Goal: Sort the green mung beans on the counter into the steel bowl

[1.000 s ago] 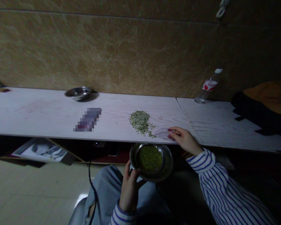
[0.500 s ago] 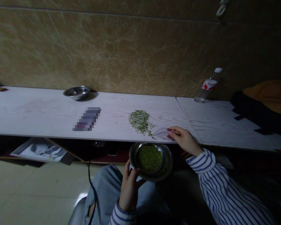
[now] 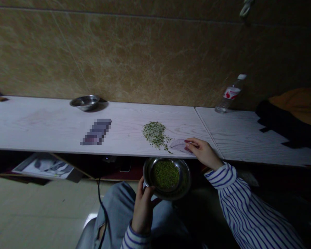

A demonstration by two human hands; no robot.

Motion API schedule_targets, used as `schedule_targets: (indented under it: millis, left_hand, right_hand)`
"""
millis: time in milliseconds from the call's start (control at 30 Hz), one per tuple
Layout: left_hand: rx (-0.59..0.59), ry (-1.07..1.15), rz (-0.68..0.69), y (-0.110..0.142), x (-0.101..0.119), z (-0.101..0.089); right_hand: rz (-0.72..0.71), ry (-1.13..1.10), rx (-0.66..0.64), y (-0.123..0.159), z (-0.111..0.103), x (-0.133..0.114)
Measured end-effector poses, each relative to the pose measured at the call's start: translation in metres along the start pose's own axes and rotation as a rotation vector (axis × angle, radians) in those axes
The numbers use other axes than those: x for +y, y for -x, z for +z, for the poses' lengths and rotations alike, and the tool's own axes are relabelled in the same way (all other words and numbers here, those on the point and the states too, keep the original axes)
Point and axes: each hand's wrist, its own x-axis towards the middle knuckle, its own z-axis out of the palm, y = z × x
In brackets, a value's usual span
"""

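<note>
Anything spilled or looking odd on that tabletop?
Stray green grains trail off the mixed pile toward the front edge of the tabletop, beside the clear plastic piece in the right hand; they look odd because the rest sit bunched. Further left, a pixelated patch hides whatever lies there.

1. White wooden counter (image 3: 124, 138): greyish wood-grain lines.
2. Brown marbled wall (image 3: 145, 58): pale veining.
3. Round silver metal bowl (image 3: 185, 180); small green grains (image 3: 166, 174) inside.
4. Loose grain pile (image 3: 154, 133): green and white mix.
5. Long fabric sleeve (image 3: 248, 204): white, blue stripes.
6. Clear plastic bottle (image 3: 231, 92): white cap, red-white label.
</note>
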Motion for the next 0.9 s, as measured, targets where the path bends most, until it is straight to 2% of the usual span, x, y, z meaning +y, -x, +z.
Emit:
schedule_targets:
  millis: [233, 467, 733, 900]
  left_hand:
    - [-0.018, -0.001, -0.01, -0.0022, -0.001, -0.0018]
    - [-0.02, -0.018, -0.006, -0.0018, 0.001, 0.0008]
    - [-0.013, -0.002, -0.008, 0.0004, 0.0019, 0.0013]
    - [-0.03, -0.002, -0.01, 0.0, 0.0019, -0.0008]
  right_hand:
    - [0.003, 0.007, 0.06, -0.0045, -0.0022, 0.0047]
    - [-0.001, -0.01, 0.016, -0.005, 0.003, 0.0036]
    - [0.025, -0.009, -0.046, -0.0003, -0.0027, -0.0019]
    - [0.04, -0.01, -0.021, 0.0005, -0.0038, -0.001]
